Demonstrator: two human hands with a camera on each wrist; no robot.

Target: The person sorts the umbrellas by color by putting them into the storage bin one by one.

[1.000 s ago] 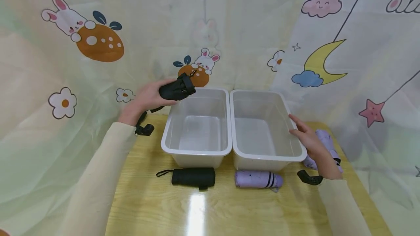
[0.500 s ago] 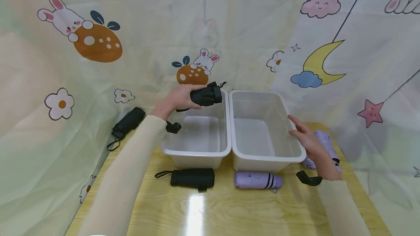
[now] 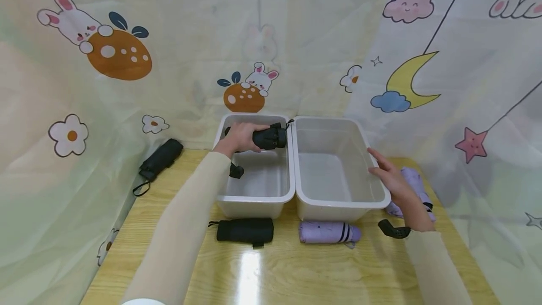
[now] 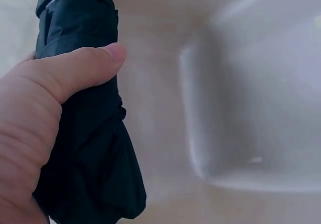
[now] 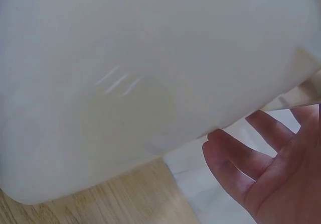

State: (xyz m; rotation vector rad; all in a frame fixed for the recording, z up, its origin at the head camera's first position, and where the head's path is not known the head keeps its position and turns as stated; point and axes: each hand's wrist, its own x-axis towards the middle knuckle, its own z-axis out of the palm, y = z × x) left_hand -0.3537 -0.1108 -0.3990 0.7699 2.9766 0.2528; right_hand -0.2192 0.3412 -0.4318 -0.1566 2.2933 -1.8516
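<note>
Here's the dark folded umbrella (image 3: 275, 137), above or just within the far part of the left tub (image 3: 254, 199), exact height hard to judge, and the left hand (image 3: 242, 136) has it firmly grasped, thumb wrapped across the fabric. Watch that end loop beside the inner rim: it could snag there, and a sideways drift might clip the right tub (image 3: 345, 204). Over there, the right hand (image 3: 395, 185) touches the rim with fingers loosely extended, unclenched; pushing inward could nudge both tubs. Down front, the black umbrella (image 3: 245, 230) and lilac umbrella (image 3: 326, 232) risk being shoved if they slide.
</note>
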